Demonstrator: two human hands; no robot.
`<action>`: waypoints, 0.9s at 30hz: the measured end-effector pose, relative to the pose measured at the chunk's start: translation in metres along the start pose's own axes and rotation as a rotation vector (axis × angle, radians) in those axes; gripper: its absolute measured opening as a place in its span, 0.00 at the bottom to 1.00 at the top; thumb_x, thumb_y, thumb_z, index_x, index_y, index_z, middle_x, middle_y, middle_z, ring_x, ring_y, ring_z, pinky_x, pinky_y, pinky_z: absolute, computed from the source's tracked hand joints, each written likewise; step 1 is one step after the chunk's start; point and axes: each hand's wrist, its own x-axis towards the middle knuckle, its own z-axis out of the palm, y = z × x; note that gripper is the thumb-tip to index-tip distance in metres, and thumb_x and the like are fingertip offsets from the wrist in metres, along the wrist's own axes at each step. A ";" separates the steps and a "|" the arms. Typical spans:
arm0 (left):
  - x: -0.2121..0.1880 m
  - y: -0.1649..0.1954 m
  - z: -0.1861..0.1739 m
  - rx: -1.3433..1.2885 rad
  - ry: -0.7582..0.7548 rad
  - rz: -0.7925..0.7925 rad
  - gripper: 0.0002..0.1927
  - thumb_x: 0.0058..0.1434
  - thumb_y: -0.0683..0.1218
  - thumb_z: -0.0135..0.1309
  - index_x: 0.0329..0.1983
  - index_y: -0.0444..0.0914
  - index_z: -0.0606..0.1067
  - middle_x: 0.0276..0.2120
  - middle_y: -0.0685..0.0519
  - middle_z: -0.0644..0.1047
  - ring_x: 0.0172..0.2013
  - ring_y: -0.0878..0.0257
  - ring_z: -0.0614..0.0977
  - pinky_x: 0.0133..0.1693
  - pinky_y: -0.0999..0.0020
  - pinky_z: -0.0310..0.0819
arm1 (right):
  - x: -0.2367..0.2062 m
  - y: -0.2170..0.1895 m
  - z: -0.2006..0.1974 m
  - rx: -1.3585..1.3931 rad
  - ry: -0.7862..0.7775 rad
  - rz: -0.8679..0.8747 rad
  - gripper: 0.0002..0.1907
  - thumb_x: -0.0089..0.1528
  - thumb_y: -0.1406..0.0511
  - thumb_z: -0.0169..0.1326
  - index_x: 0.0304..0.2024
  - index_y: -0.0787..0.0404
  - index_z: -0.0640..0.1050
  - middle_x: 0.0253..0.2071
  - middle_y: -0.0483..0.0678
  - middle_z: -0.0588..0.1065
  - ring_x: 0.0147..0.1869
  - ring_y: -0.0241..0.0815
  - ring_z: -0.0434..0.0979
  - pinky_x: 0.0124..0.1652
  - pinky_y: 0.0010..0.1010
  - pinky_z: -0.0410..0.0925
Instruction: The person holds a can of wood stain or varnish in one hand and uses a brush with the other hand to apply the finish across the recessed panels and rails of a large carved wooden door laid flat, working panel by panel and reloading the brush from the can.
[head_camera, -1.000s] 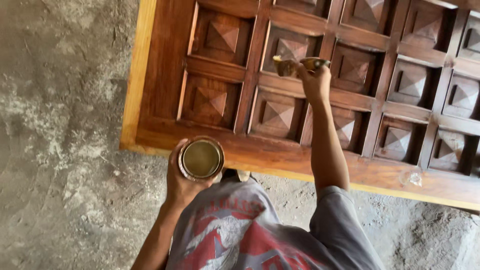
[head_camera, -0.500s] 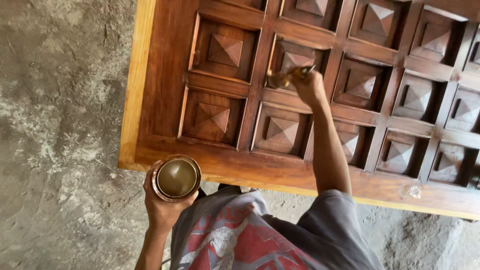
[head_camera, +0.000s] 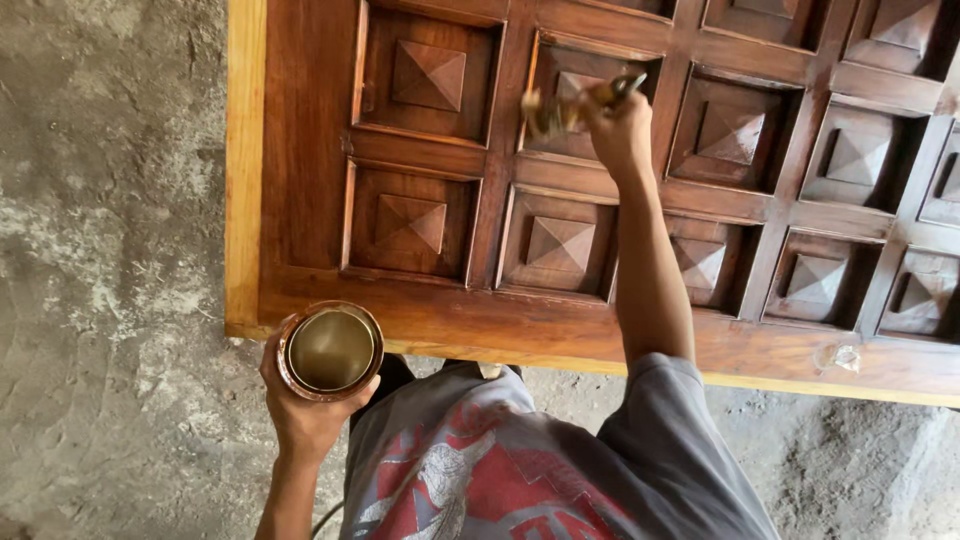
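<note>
holding an open tin (head_camera: 331, 350) of brownish liquid, the left hand (head_camera: 305, 405) has its fingers wrapped round the wall, just off the door (head_camera: 300, 150) edge. right hand (head_camera: 620, 135) fingers are closed on a brush (head_camera: 570, 108), blurred, over a raised panel. risks, as judged: the tin tipping in a one-handed hold and spilling on the shirt (head_camera: 520, 470) or floor (head_camera: 100, 250); an overloaded brush leaving pools in the recesses.

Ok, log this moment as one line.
left hand: holds open can | right hand: brush on door panel | floor: concrete
</note>
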 end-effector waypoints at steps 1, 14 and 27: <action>-0.001 -0.001 0.001 0.035 -0.002 0.009 0.59 0.39 0.46 0.77 0.72 0.35 0.56 0.62 0.40 0.70 0.59 0.49 0.77 0.59 0.56 0.76 | 0.002 -0.002 0.001 0.025 0.065 0.016 0.09 0.65 0.66 0.59 0.40 0.68 0.83 0.32 0.50 0.82 0.33 0.36 0.83 0.36 0.28 0.77; -0.011 0.002 -0.003 0.010 0.012 0.032 0.58 0.40 0.44 0.77 0.72 0.34 0.55 0.62 0.40 0.70 0.59 0.50 0.78 0.61 0.57 0.77 | 0.023 -0.036 0.020 -0.110 -0.088 0.223 0.10 0.66 0.65 0.55 0.34 0.67 0.78 0.29 0.55 0.81 0.25 0.41 0.84 0.24 0.31 0.74; -0.027 -0.007 -0.016 -0.061 0.112 -0.007 0.58 0.41 0.43 0.76 0.72 0.33 0.54 0.63 0.40 0.70 0.61 0.51 0.76 0.62 0.57 0.76 | 0.074 -0.033 0.031 -0.062 0.309 -0.368 0.05 0.64 0.69 0.64 0.38 0.65 0.81 0.31 0.52 0.82 0.31 0.41 0.82 0.35 0.31 0.75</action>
